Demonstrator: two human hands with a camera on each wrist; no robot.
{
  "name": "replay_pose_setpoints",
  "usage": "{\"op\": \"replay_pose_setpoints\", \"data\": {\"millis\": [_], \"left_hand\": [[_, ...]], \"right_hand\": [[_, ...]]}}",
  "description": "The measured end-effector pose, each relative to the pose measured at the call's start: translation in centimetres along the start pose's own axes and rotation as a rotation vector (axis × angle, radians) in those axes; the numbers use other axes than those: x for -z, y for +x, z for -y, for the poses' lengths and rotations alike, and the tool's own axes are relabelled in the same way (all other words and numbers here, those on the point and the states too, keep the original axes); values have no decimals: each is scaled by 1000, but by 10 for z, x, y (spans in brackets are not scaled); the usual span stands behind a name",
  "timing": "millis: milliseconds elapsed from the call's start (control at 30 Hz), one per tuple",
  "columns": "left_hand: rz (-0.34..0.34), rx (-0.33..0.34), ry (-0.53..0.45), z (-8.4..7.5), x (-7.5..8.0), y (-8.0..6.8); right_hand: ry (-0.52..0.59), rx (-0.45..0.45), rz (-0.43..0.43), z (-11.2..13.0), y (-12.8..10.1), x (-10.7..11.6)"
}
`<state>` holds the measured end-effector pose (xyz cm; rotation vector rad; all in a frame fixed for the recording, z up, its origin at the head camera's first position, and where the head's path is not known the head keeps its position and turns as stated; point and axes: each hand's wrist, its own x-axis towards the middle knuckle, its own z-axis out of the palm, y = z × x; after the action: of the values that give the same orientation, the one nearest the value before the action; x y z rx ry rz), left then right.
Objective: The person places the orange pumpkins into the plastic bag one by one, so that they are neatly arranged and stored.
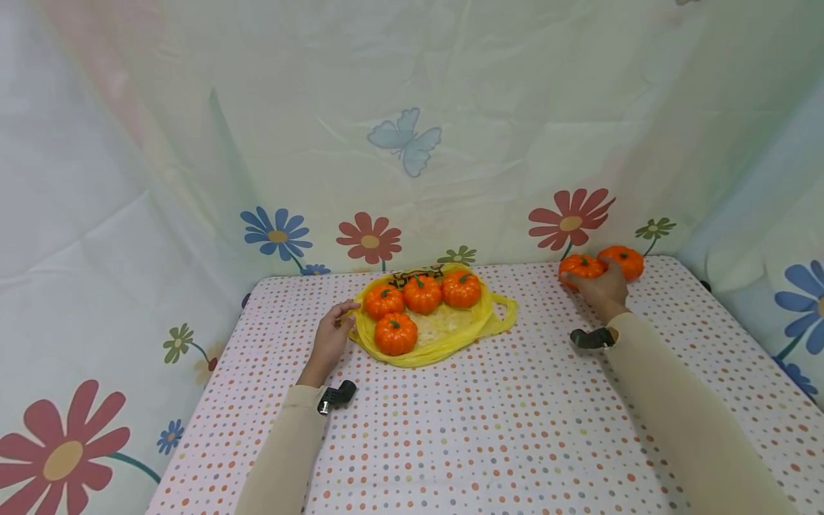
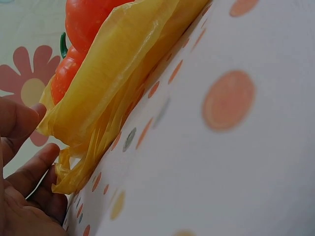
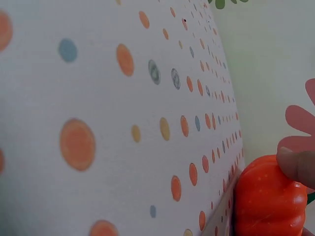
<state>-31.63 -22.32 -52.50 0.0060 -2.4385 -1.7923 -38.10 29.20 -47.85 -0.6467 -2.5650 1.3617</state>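
A yellow plastic bag (image 1: 444,347) lies spread on the table with its mouth facing up. Several small orange pumpkins (image 1: 395,334) with green stems sit in it. At the bag's left edge, my left hand (image 1: 330,340) holds the rim; the left wrist view shows fingertips at the yellow plastic (image 2: 98,98) and against its loose handle. Far to the right, my right hand (image 1: 605,290) grips a pumpkin (image 1: 581,266) near the table's back edge, thumb on its side. In the right wrist view that pumpkin (image 3: 268,196) is partly cut off by the frame.
Another pumpkin (image 1: 623,262) stands just right of the gripped one. The dotted cloth (image 1: 450,443) covers the table. Behind it hangs a curtain (image 1: 489,179) with printed flowers and a butterfly. The bag's other handle (image 1: 505,311) extends to the right.
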Motion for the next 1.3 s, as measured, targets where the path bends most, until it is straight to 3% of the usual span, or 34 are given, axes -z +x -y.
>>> {"op": "replay_pose_setpoints", "data": {"millis": [233, 600, 1000, 1300], "left_hand": [[4, -1, -5, -2, -2, -1], [7, -6, 10, -5, -2, -4], [2, 8, 23, -5, 0, -3], [-4, 21, 34, -6, -1, -4]], "right_hand": [[-13, -11, 11, 1, -1, 3], [10, 110, 29, 5, -12, 10], [74, 288, 116, 37, -62, 1], [51, 410, 188, 53, -107, -10]]}}
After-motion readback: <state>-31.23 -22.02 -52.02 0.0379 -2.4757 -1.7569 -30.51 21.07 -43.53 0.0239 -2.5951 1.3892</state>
